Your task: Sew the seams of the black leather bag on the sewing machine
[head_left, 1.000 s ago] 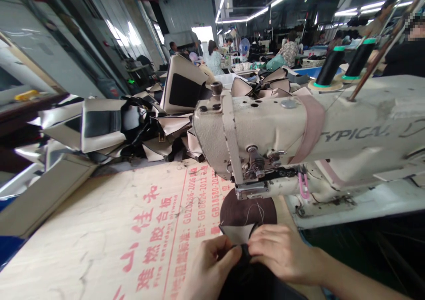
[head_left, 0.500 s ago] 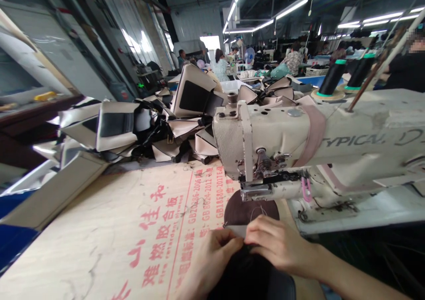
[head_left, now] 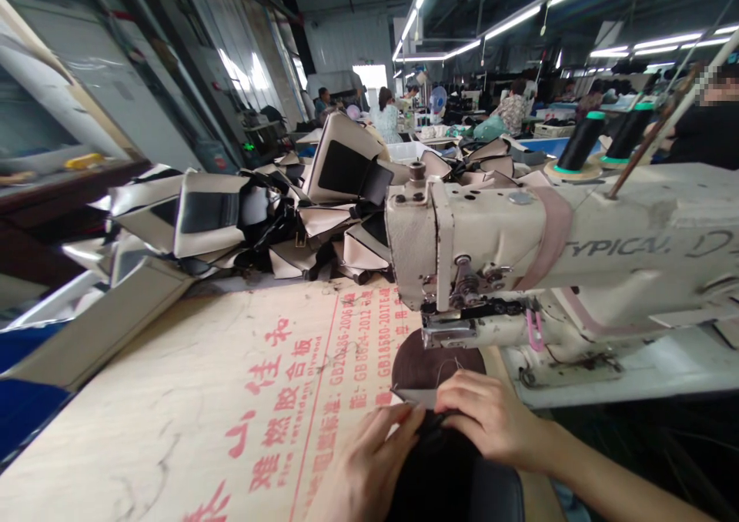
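A cream sewing machine (head_left: 490,245) fills the right half of the view. A dark brown rounded leather piece (head_left: 424,364) lies under its presser foot, with a pale piece (head_left: 412,395) folded at its near edge. My left hand (head_left: 369,468) rests on the near side of the black material (head_left: 450,480) with fingers stretched toward the seam. My right hand (head_left: 490,418) presses its bent fingers down on the edge of the dark pieces just in front of the needle.
The plywood table top (head_left: 202,406) carries red printed characters. A heap of beige and black upholstery covers (head_left: 259,214) lies at the far side. Two black thread cones (head_left: 600,141) stand behind the machine. Other people work at stations in the background.
The view has shifted left, so the machine sits further right in the frame. Both hands stay on the dark pieces, with the left fingers stretched out a little more.
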The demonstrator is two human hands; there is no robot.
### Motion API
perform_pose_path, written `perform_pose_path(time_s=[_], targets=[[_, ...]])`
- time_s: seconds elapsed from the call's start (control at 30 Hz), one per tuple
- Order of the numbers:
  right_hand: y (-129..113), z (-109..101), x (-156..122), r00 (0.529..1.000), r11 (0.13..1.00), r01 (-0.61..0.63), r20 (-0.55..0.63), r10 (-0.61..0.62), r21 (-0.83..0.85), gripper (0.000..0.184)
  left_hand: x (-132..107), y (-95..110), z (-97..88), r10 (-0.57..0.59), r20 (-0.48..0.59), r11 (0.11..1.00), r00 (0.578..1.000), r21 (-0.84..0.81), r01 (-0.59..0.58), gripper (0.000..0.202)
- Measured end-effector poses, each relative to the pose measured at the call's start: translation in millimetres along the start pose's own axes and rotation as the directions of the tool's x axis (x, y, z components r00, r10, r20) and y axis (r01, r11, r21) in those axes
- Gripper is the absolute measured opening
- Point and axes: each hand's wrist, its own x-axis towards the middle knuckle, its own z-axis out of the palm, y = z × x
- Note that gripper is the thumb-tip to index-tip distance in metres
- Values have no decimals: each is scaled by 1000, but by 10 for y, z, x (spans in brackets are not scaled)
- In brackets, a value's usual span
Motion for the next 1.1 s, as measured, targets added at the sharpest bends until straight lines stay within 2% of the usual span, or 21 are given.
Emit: perform_pose_path(time_s=[0.13, 0.27, 0.37, 0.5, 0.67, 0.77, 0.9, 1.1], targets=[[54, 0, -27, 1000, 1000, 3, -26, -4, -9, 10, 7, 12, 126, 41, -13, 987, 999, 156, -39, 62], [83, -12, 5, 999, 998, 46, 4, -46, -40, 14, 122, 66, 107, 44, 0, 979, 999, 199, -43, 51], [83, -45, 40, 997, 992, 46, 74, -37, -118, 17, 251, 105, 31, -20, 59, 994, 998, 108, 14, 33], [87, -87, 59, 989, 975, 104, 125, -80, -197, 16, 352, 123, -67, -131, 71, 988, 989, -75, 136, 24], [64, -89, 46, 997, 978, 60, 51, -50, -199, 13, 160, -31, -53, -226, 94, 920, 970, -306, 244, 29], [44, -84, 36, 998, 974, 48, 39, -40, -222, 11, 20, -138, 25, -313, 144, 873, 939, -346, 344, 37], [24, -95, 22, 999, 976, 31, 33, -24, -215, 10, 28, -126, 58, -368, 163, 833, 915, -379, 403, 36], [41, -88, 10, 999, 983, 18, 29, -13, -184, 11, 127, 32, -176, -343, 184, 847, 921, -363, 389, 33]])
